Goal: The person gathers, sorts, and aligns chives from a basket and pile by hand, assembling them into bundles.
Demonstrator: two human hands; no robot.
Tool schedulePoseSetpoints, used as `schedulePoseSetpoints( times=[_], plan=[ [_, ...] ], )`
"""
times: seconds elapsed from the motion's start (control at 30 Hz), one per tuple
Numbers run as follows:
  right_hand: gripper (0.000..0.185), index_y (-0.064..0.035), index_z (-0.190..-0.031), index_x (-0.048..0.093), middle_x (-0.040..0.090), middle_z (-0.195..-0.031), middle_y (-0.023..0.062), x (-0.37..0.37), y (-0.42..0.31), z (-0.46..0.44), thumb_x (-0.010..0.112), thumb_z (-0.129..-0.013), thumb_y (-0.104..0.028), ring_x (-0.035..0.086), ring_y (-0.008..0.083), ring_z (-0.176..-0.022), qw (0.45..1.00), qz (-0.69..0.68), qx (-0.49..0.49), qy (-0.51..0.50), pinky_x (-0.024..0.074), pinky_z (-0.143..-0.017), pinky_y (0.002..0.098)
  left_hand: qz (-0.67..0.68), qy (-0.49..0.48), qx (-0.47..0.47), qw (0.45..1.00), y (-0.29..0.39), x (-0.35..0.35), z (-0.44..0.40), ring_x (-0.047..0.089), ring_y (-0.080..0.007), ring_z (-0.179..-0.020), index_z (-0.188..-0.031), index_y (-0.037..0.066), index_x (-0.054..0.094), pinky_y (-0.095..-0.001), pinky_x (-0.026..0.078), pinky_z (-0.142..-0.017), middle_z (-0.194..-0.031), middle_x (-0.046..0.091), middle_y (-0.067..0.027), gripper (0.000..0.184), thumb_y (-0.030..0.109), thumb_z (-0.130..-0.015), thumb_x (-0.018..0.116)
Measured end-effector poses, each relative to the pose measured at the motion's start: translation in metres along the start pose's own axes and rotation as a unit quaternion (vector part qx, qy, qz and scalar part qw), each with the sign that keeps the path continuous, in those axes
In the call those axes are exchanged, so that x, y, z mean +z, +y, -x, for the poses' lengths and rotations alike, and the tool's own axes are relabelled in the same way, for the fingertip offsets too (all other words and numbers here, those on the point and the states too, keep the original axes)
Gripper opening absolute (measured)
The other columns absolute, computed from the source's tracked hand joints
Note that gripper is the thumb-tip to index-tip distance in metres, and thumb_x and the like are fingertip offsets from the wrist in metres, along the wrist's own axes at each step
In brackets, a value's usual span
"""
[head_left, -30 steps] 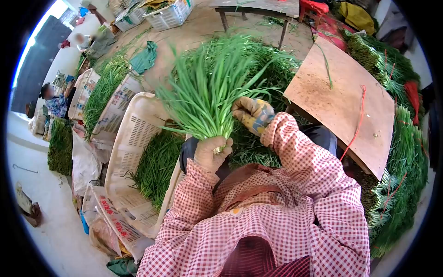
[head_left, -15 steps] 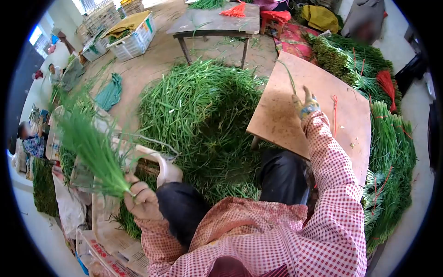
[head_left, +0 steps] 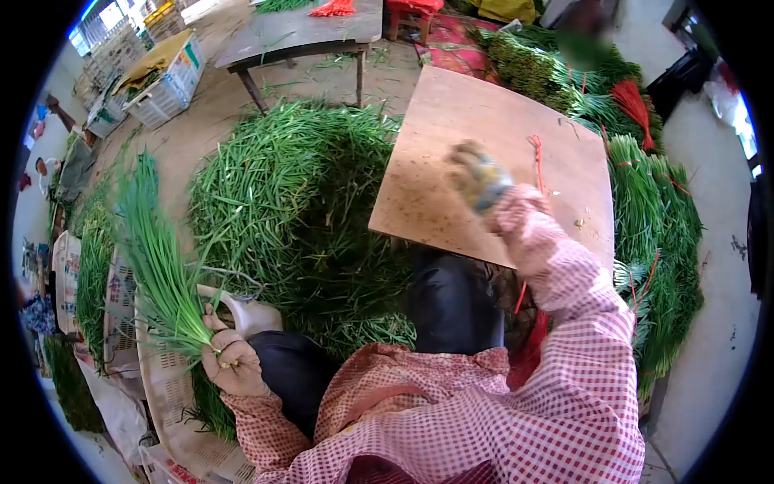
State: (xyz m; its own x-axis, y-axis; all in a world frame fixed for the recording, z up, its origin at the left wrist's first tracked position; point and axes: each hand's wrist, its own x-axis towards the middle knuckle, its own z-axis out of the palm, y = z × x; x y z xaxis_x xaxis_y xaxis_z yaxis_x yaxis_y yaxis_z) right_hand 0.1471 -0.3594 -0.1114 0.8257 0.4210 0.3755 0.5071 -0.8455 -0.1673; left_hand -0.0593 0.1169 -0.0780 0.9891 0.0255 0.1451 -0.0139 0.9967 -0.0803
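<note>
My left hand (head_left: 234,363), in a pale glove, is closed round the base of a bunch of green chives (head_left: 165,278); the leaves fan upward and to the left. It is beside my left knee. Over the brown board (head_left: 451,121), my right hand (head_left: 477,179) wears a patterned glove and is smeared by motion, so its fingers cannot be made out. A red tie (head_left: 538,161) lies on the board, just right of that hand. Beyond my knees a large heap of loose chives (head_left: 266,177) covers the floor.
Tied bundles of chives (head_left: 657,210) are stacked on the right, with a bunch of red ties (head_left: 633,109) on top. A plastic crate (head_left: 165,379) is at my left. Farther off are a low table (head_left: 302,36) and a white crate (head_left: 165,93). A person is at the upper right.
My view has swung to the right. My right hand has moved left and nearer over the board; the loose blade by its fingers no longer shows. My left hand still holds the chives.
</note>
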Motion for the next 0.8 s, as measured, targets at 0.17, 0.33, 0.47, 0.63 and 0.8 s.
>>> schedulePoseSetpoints(
  times=[0.17,0.33,0.47,0.63,0.8],
  plan=[
    [0.058,0.0,-0.132,0.041,0.04,-0.138,0.0233,-0.06,0.027,0.097,0.055,-0.089,-0.036,0.037,0.0369,-0.13,0.952,0.147,0.254,-0.085,0.0346,-0.106,0.0431,-0.007,0.021,-0.05,0.999,0.01,-0.021,0.01,0.049,-0.0148,-0.095,-0.144,-0.004,0.017,-0.024,0.044,-0.074,-0.137,0.044,-0.0108,0.058,0.007,-0.095,0.045],
    [0.069,-0.0011,-0.139,0.032,0.036,-0.142,0.0212,-0.056,0.052,0.052,0.052,-0.089,-0.045,0.036,0.0352,-0.131,0.911,0.102,0.335,-0.22,0.031,-0.109,0.0402,-0.018,0.127,-0.064,0.99,-0.005,-0.023,0.004,0.05,-0.0124,-0.091,-0.14,-0.006,0.024,-0.0224,0.044,-0.069,-0.134,0.049,-0.0109,0.052,0.007,-0.094,0.044],
    [0.061,-0.0028,-0.135,0.039,0.041,-0.139,0.02,-0.083,-0.003,-0.022,0.054,-0.09,-0.04,0.047,0.0345,-0.122,0.922,0.189,0.221,-0.254,0.0398,-0.102,0.0397,0.042,0.162,-0.057,0.984,-0.022,-0.008,-0.002,0.05,-0.0126,-0.084,-0.13,0.0,0.042,-0.0245,0.043,-0.064,-0.1,0.05,-0.0051,0.041,0.006,-0.091,0.05],
    [0.055,-0.0036,-0.128,0.051,0.062,-0.112,0.0135,-0.062,-0.174,-0.067,0.063,-0.088,-0.039,0.059,0.0173,-0.099,0.846,-0.296,0.07,-0.439,0.0476,-0.086,0.0332,-0.189,0.257,0.015,0.948,-0.054,-0.027,-0.004,0.057,-0.0163,-0.078,-0.116,-0.006,0.053,-0.0248,0.048,-0.061,-0.09,0.059,-0.0101,0.037,0.007,-0.082,0.061],
    [0.105,0.0055,-0.137,0.032,0.051,-0.129,0.0242,0.088,-0.27,-0.038,0.076,-0.065,-0.058,0.052,0.0297,-0.118,0.741,-0.461,0.125,-0.471,0.0436,-0.097,0.038,-0.285,0.414,0.002,0.864,-0.073,-0.046,0.006,0.059,-0.0192,-0.088,-0.106,0.007,0.062,-0.0322,0.051,-0.071,-0.095,0.063,-0.0059,0.03,0.007,-0.076,0.067]
  ],
)
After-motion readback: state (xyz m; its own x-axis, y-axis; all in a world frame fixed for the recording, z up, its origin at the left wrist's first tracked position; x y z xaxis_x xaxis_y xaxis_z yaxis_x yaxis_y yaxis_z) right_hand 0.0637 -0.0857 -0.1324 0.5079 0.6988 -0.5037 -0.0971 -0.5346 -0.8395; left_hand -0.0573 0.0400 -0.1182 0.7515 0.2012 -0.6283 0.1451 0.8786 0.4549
